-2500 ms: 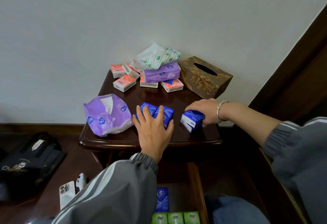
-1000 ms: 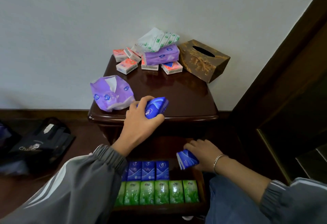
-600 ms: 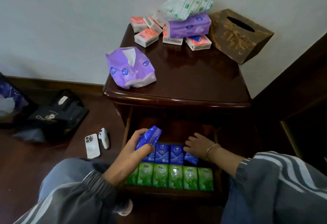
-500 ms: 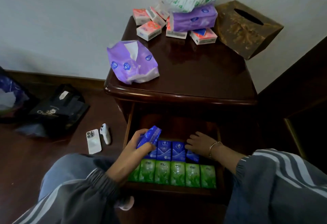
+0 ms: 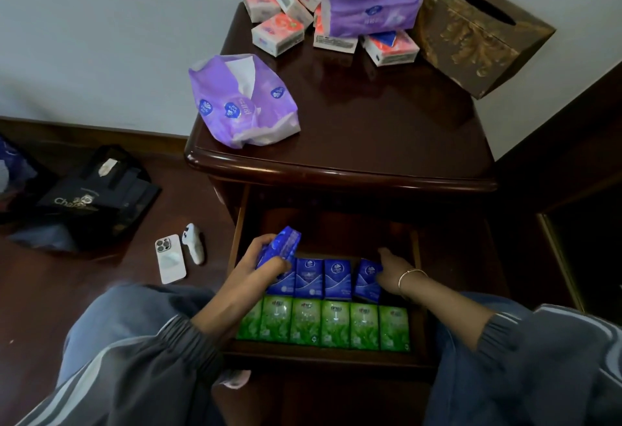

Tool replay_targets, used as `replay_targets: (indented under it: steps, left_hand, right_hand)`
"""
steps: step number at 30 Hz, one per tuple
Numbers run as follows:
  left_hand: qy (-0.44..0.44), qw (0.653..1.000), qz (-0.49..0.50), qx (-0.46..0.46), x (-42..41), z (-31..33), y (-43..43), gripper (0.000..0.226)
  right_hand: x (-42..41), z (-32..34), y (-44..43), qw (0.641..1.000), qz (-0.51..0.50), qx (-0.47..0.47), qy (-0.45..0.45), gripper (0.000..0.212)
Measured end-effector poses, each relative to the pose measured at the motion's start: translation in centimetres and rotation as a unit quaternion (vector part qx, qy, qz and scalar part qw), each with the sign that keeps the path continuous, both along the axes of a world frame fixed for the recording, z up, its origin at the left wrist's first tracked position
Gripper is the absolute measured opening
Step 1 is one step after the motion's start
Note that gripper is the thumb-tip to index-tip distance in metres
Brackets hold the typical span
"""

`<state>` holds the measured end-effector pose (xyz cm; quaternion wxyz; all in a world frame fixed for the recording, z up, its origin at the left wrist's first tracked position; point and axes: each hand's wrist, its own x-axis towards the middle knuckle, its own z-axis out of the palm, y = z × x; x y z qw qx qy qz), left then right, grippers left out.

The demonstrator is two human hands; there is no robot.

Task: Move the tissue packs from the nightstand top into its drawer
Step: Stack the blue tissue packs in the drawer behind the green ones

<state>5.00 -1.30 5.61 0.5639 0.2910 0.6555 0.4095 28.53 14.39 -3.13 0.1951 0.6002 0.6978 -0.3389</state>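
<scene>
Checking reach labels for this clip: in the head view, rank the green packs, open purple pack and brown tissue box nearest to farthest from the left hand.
1. The green packs, front row of the drawer, beside the left hand holding a blue pack.
2. The open purple pack, front left of the nightstand top.
3. The brown tissue box, back right corner.

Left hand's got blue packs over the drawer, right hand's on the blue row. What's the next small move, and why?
Probably: the right hand stands its leaning blue pack upright against the blue row. It tilts with a gap beside it; squaring it may leave room at the row's right end for the blue packs gripped by the left hand.
</scene>
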Motion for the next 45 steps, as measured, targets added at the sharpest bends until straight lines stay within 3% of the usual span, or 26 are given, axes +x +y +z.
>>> replay_targets:
  steps: [3, 6, 14, 18, 20, 24, 29, 31, 34, 37, 39, 42, 43, 45]
  left_hand:
    - [0.006, 1.0, 0.0, -0.002, 0.1, 0.0, -0.1, 0.043]
    - [0.004, 1.0, -0.007, -0.011, 0.0, -0.4, -0.1, 0.041]
    - [0.02, 0.999, -0.016, -0.026, 0.3, -1.5, 0.1, 0.051]
    - [0.069, 0.997, -0.022, -0.016, 0.9, -1.2, -0.2, 0.053]
    - [0.102, 0.994, -0.034, -0.006, 1.5, -0.7, -0.2, 0.055]
    - [0.201, 0.977, -0.067, 0.033, 3.6, 0.2, -0.1, 0.068]
    - [0.325, 0.938, -0.112, 0.047, 6.4, 0.9, -0.9, 0.081]
    - [0.297, 0.942, -0.152, 0.039, 6.7, 1.2, -1.1, 0.088]
    - [0.085, 0.985, -0.14, 0.048, 6.3, 2.1, -1.4, 0.077]
    - [-0.073, 0.994, -0.074, 0.028, 6.1, 2.1, -1.7, 0.055]
    - [-0.084, 0.996, -0.028, 0.013, 5.9, 1.4, -1.7, 0.037]
    - [-0.064, 0.998, 0.02, -0.013, 4.9, -0.1, -1.6, 0.04]
    - [-0.06, 0.997, 0.034, -0.024, 4.5, -0.6, -1.6, 0.042]
    - [-0.042, 0.997, 0.049, -0.044, 3.7, -1.6, -1.8, 0.046]
  right_hand:
    - [-0.3, -0.5, -0.5, 0.98, -0.167, -0.086, 0.059, 0.041]
    - [-0.5, -0.4, -0.7, 0.948, -0.247, -0.153, 0.133, 0.046]
    - [-0.7, 1.5, -1.8, 0.909, -0.276, -0.228, 0.213, 0.053]
    - [-2.0, 4.9, -2.4, 0.929, -0.274, -0.087, 0.234, 0.051]
    - [-3.0, 7.7, -3.8, 0.887, -0.317, -0.129, 0.311, 0.042]
    - [-4.6, 12.9, -7.2, 0.831, -0.267, -0.271, 0.405, 0.046]
    - [-4.8, 14.2, -9.5, 0.801, -0.312, -0.219, 0.463, 0.031]
    - [-3.9, 13.9, -9.7, 0.79, -0.335, -0.205, 0.471, 0.03]
    - [-2.6, 13.9, -9.6, 0.763, -0.345, -0.233, 0.494, 0.021]
    - [-1.1, 13.5, -9.1, 0.734, -0.36, -0.267, 0.51, 0.016]
    - [-0.2, 13.1, -8.4, 0.727, -0.372, -0.267, 0.512, 0.008]
    - [1.2, 12.7, -6.3, 0.701, -0.438, -0.218, 0.518, 0.008]
    - [1.7, 12.6, -5.4, 0.706, -0.448, -0.183, 0.517, 0.009]
    - [2.5, 12.1, -3.6, 0.755, -0.416, -0.11, 0.495, 0.007]
